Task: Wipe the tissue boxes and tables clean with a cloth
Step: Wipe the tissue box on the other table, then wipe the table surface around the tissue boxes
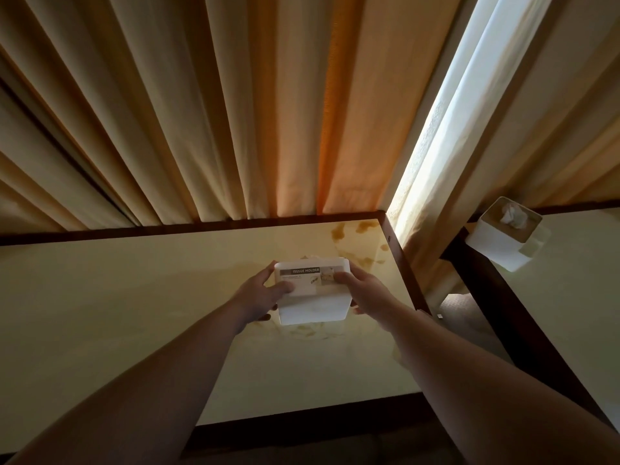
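A white tissue box (313,307) is tipped over so its underside, with a "TISSUE HOLDER" label, faces me. It is held just above the cream table (117,313) near the far right corner. My left hand (260,297) grips its left side, thumb on the label. My right hand (364,293) grips its right side, thumb on the label too. A second white tissue box (506,236) with a tissue sticking out stands on the neighbouring table (570,313) at the right. No cloth is in view.
Brown stains (349,229) mark the tabletop near the far right corner and under the held box. Beige curtains (235,112) hang right behind both tables. A narrow gap with a dark wooden frame (503,330) separates the two tables.
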`<state>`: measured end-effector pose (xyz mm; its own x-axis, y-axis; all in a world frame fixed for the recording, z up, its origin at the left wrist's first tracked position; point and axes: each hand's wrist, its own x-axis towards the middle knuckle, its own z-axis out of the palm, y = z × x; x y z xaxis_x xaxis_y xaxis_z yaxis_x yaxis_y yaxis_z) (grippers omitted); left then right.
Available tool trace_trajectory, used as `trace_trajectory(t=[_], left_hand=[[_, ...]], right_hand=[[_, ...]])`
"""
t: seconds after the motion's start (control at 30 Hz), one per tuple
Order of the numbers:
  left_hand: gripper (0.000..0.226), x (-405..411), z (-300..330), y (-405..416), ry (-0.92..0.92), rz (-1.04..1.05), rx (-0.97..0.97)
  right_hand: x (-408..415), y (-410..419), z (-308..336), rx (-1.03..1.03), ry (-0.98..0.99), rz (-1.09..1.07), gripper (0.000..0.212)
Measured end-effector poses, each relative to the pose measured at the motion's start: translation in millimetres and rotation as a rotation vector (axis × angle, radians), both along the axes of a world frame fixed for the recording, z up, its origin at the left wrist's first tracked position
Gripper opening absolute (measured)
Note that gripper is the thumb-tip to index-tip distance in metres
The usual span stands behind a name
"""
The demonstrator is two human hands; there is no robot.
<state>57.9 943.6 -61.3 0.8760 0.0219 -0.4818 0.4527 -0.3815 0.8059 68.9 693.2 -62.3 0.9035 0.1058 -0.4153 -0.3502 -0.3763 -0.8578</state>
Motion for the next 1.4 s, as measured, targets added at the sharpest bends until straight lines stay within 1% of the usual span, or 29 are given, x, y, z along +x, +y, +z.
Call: trace_trajectory(t=[0.07,0.17,0.23,0.3,0.43,0.5,0.6,0.67,0.7,0.73,0.83,0.93,1.0,1.07,1.13,1.27,1.33,1.4], left_hand=[[0.084,-1.1,-0.1,0.5,-0.034,0.007,0.056],[0.093,-3.2,-0.7,-0.9,-0.125,0.034,0.207],[0.091,-7.8,2.6,-5.5,-0.178,0.047,0.288],[0.088,-15.3,8.6,-11.5,-0.229,0.060,0.359],[0.083,-38.0,14.0,-25.7,-0.372,0.101,0.473],[0.079,-54.6,14.0,-37.3,-0.489,0.124,0.527],[0.068,-81.4,5.3,-61.3,-0.681,0.141,0.573],[0.060,-97.8,-6.7,-82.3,-0.741,0.114,0.583],[0.057,-104.9,-12.8,-93.1,-0.741,0.090,0.575],[0.054,-110.4,-19.1,-103.3,-0.723,0.069,0.560],[0.049,-121.4,-35.2,-129.6,-0.581,-0.017,0.506],[0.047,-122.8,-51.3,-152.5,-0.466,-0.152,0.467],[0.046,-119.7,-60.0,-168.3,-0.411,-0.230,0.452],[0.044,-113.4,-67.5,-185.9,-0.361,-0.285,0.440],[0.043,-104.4,-73.6,-205.9,-0.319,-0.317,0.434],[0.041,-88.0,-87.6,-246.4,-0.246,-0.319,0.435],[0.034,-83.1,-91.0,-260.9,-0.226,-0.271,0.433],[0.025,-79.1,-90.4,-270.5,-0.181,-0.242,0.453]], right_hand=[[0.6,1.4,-0.4,-0.029,-0.035,-0.024,0.042],[0.3,1.4,-3.4,-0.145,-0.078,-0.042,0.065],[-3.7,0.2,-3.1,-0.230,-0.095,-0.026,0.075],[-11.6,-4.5,-0.6,-0.274,-0.113,0.000,0.080],[-37.9,-29.7,-0.7,-0.372,-0.187,0.062,0.082],[-54.3,-47.8,-9.1,-0.444,-0.216,0.084,0.080],[-73.3,-79.6,-25.9,-0.579,-0.260,0.102,0.074],[-81.3,-104.6,-37.7,-0.697,-0.271,0.167,0.068],[-84.9,-116.0,-42.1,-0.735,-0.273,0.194,0.066],[-88.2,-126.5,-46.1,-0.732,-0.286,0.196,0.062],[-99.0,-148.1,-52.9,-0.685,-0.304,0.200,0.044],[-100.7,-158.5,-60.4,-0.670,-0.277,0.196,0.043],[-95.8,-163.8,-64.6,-0.701,-0.323,0.161,0.038],[-88.5,-168.1,-66.0,-0.730,-0.345,0.141,0.044],[-79.5,-170.7,-66.5,-0.731,-0.323,0.152,0.047],[-61.6,-171.9,-72.0,-0.781,-0.247,0.349,0.053],[-56.7,-173.7,-71.6,-0.818,-0.221,0.424,0.058],[-55.1,-177.6,-69.8,-0.861,-0.212,0.451,0.058]])
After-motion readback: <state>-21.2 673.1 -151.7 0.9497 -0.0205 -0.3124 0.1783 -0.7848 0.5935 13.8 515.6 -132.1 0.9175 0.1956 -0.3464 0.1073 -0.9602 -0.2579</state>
